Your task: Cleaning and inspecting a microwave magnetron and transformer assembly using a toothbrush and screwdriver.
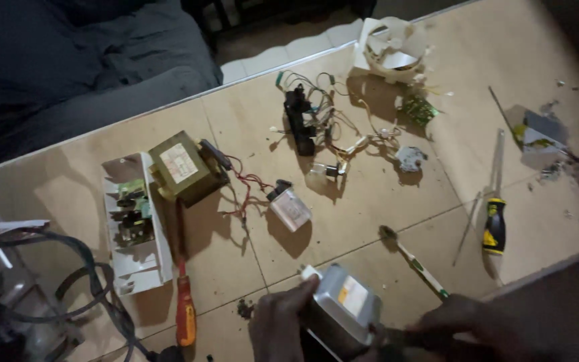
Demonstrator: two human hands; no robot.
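While dim at the near edge: hard to see small parts down there.
Metal box (343, 307): grey and shiny, with a pale sticker on top, at the near edge of the table (437, 167), close to the middle.
Left hand (277, 325): fingers curled round the left side of the metal box, holding it.
Right hand (460, 328): closed round a dark tool handle (397, 337) that points at the right side of the box; tip too dark to see.
How the box feels, as a guess: heavy, hard and stiff, with smooth sides that may slip and sharp corners.
Where to hold it, as a guess: by two flat sides, fingers spread wide, away from the thin edges.
Orange screwdriver (185, 312): left of the left hand, near the near edge.
Toothbrush (415, 263): just past the box, toward the right.
Black and yellow screwdriver (495, 224): farther right, well apart from the hands.
Transformer (183, 167): green-gold block toward the left side, with red wires going to a small grey block (291, 209).
White board with parts (132, 224): left of the transformer.
Wire bundle (316, 124): middle of the table, toward the far edge.
White plastic piece (390, 50): at the far edge.
Black cables (68, 295): at the near left corner.
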